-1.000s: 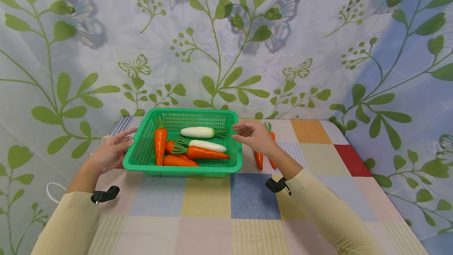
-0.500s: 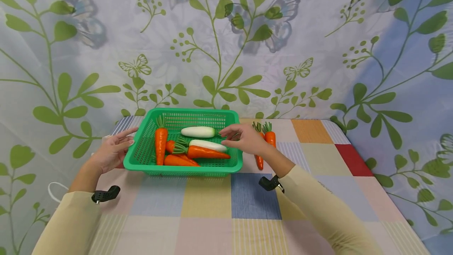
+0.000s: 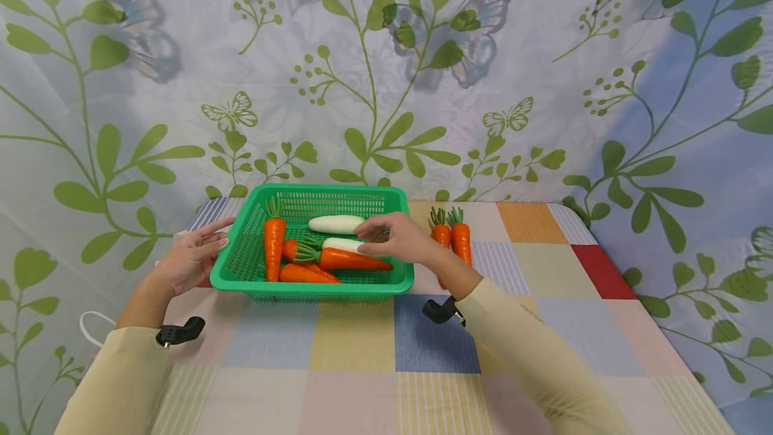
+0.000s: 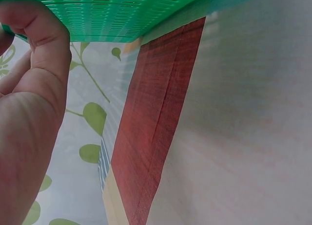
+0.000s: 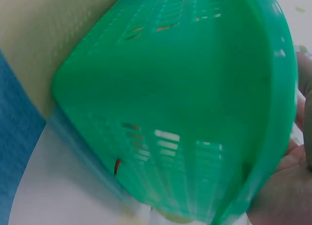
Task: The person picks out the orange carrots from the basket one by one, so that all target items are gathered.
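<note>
A green plastic basket point(image 3: 314, 287) with slotted walls stands on the table. In it lie several orange carrots point(image 3: 274, 247), one of them upright along the left side, and two white radishes point(image 3: 335, 224). My left hand point(image 3: 192, 257) is at the basket's left rim, fingertips right at its outer side. The left wrist view has its thumb side point(image 4: 41, 74) by the basket corner. Over the basket's right part is my right hand point(image 3: 395, 240), fingers loosely bent above the right ends of the radishes, whose leaves it hides. Nothing shows gripped in it.
Two carrots point(image 3: 460, 237) lie side by side on the patchwork tablecloth point(image 3: 353, 334), right of the basket and partly behind my right forearm. A white cable loop point(image 3: 90, 327) is at the left. A leaf-patterned curtain point(image 3: 386, 72) hangs behind the table.
My right hand has moved left, from the basket's right rim to above the radishes, uncovering more of the two carrots outside. My left hand stays at the left rim.
</note>
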`<move>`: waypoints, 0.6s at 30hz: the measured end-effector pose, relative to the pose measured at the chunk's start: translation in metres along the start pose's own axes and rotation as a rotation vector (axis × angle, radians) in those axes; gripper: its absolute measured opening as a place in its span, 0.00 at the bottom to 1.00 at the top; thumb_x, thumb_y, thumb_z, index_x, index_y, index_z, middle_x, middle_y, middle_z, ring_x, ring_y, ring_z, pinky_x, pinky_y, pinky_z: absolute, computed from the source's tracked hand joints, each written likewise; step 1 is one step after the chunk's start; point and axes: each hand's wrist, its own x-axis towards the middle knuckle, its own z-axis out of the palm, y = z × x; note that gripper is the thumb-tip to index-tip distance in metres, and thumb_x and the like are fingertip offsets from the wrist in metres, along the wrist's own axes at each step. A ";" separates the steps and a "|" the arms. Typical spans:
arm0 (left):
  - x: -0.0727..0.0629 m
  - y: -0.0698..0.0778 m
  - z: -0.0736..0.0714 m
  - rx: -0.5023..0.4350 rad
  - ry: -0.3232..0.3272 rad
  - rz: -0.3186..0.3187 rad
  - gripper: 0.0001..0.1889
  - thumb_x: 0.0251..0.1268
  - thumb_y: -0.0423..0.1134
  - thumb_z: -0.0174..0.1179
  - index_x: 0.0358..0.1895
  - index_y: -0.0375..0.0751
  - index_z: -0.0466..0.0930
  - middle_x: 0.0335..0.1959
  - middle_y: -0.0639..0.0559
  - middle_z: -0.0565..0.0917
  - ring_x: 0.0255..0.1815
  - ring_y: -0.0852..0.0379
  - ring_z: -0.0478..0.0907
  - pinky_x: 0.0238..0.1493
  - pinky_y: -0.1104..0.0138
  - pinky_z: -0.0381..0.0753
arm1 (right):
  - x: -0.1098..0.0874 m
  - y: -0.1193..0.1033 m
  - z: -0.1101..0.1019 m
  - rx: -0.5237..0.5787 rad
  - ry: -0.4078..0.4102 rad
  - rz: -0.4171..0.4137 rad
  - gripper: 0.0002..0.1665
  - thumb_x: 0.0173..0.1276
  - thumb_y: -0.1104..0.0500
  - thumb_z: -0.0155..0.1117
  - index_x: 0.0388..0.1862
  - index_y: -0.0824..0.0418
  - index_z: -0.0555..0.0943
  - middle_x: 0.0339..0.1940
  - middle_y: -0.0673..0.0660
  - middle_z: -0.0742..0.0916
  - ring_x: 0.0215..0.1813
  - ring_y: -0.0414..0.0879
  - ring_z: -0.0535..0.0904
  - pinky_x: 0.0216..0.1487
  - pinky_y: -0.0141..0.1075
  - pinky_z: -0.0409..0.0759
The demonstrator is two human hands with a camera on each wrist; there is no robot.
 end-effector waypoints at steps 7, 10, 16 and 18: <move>0.001 0.000 -0.001 -0.002 0.007 0.002 0.28 0.81 0.29 0.47 0.79 0.44 0.57 0.50 0.52 0.85 0.47 0.58 0.88 0.48 0.65 0.89 | 0.011 -0.008 0.008 -0.028 -0.092 0.009 0.23 0.68 0.54 0.74 0.59 0.61 0.85 0.56 0.61 0.88 0.52 0.45 0.86 0.56 0.41 0.87; 0.002 0.000 -0.002 -0.010 0.005 0.000 0.28 0.81 0.29 0.47 0.79 0.44 0.57 0.50 0.52 0.85 0.47 0.58 0.88 0.49 0.64 0.89 | 0.017 -0.010 0.010 -0.048 -0.127 0.019 0.25 0.68 0.53 0.74 0.61 0.61 0.84 0.58 0.58 0.88 0.53 0.44 0.85 0.56 0.35 0.86; 0.003 0.001 -0.003 -0.013 0.011 -0.013 0.28 0.81 0.29 0.48 0.80 0.44 0.56 0.50 0.52 0.85 0.47 0.58 0.88 0.49 0.65 0.89 | 0.028 -0.012 0.013 -0.072 -0.177 0.044 0.25 0.68 0.51 0.73 0.62 0.58 0.84 0.60 0.54 0.88 0.55 0.45 0.84 0.56 0.31 0.84; 0.003 0.001 -0.003 -0.015 0.008 -0.011 0.29 0.81 0.29 0.47 0.80 0.43 0.54 0.50 0.52 0.85 0.48 0.58 0.87 0.49 0.65 0.89 | 0.030 -0.014 0.014 -0.080 -0.191 0.052 0.26 0.68 0.51 0.73 0.62 0.58 0.84 0.61 0.54 0.87 0.56 0.46 0.84 0.57 0.32 0.83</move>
